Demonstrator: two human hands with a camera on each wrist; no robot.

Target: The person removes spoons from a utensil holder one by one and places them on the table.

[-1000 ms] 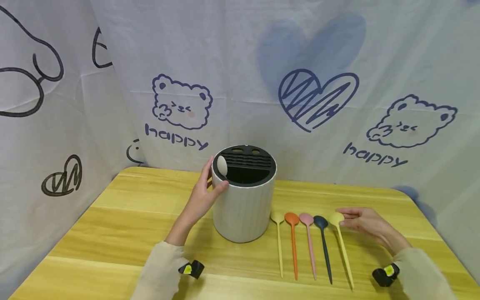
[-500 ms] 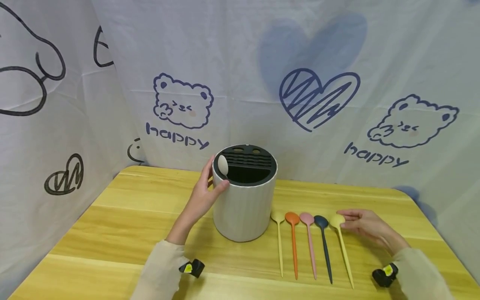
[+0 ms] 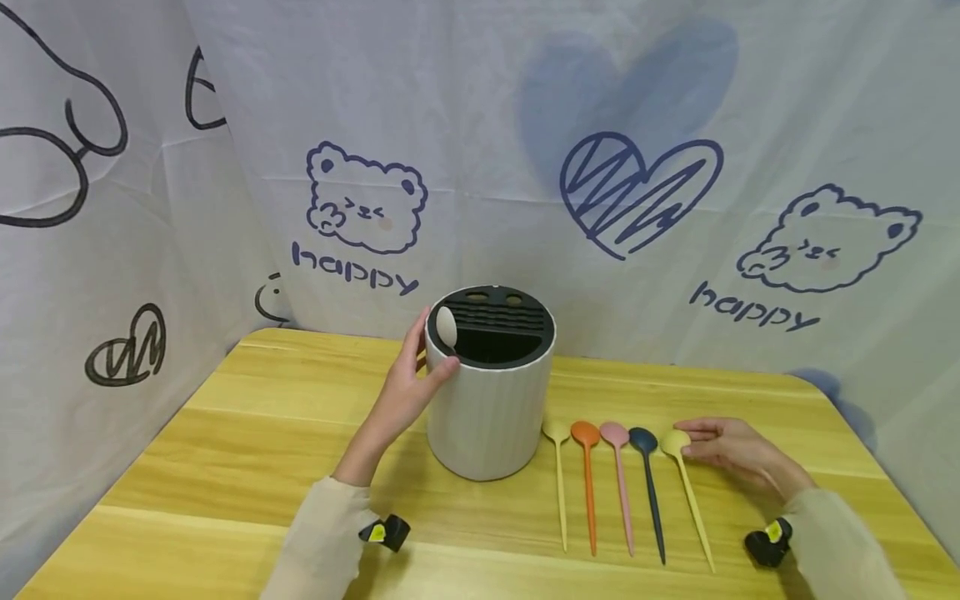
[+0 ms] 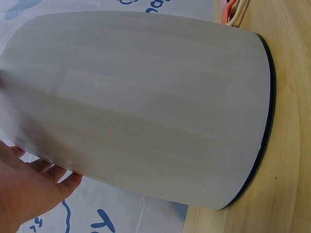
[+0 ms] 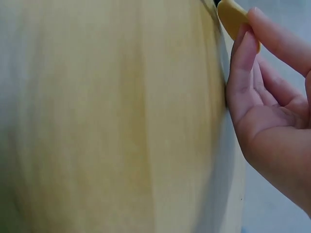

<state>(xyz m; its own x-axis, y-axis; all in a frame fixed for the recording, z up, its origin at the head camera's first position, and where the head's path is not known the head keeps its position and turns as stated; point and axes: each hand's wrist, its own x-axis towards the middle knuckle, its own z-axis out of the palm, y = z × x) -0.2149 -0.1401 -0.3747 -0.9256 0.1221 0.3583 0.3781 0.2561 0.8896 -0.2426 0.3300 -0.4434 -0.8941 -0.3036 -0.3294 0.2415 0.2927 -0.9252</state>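
Note:
A white ribbed utensil holder (image 3: 487, 425) with a black slotted top stands on the table. My left hand (image 3: 401, 396) holds its left side near the rim, thumb in front and fingers behind. A whitish spoon (image 3: 446, 326) leans in the holder's open compartment, bowl upward, its handle hidden inside. At the right, my right hand (image 3: 738, 450) pinches the bowl edge of a yellow spoon (image 3: 696, 517) between thumb and fingers; its handle points toward me. In the right wrist view the yellow bowl (image 5: 233, 18) shows at the fingertips.
Left of the held spoon lie a dark blue spoon (image 3: 651, 492), a pink spoon (image 3: 622, 487), an orange spoon (image 3: 588, 487) and a pale yellow spoon (image 3: 559, 487), side by side with bowls away from me. A printed cloth (image 3: 480, 233) hangs behind the wooden table (image 3: 225, 467).
The handle end of the yellow spoon has swung slightly to the right. My left hand and the utensil holder stay as they were.

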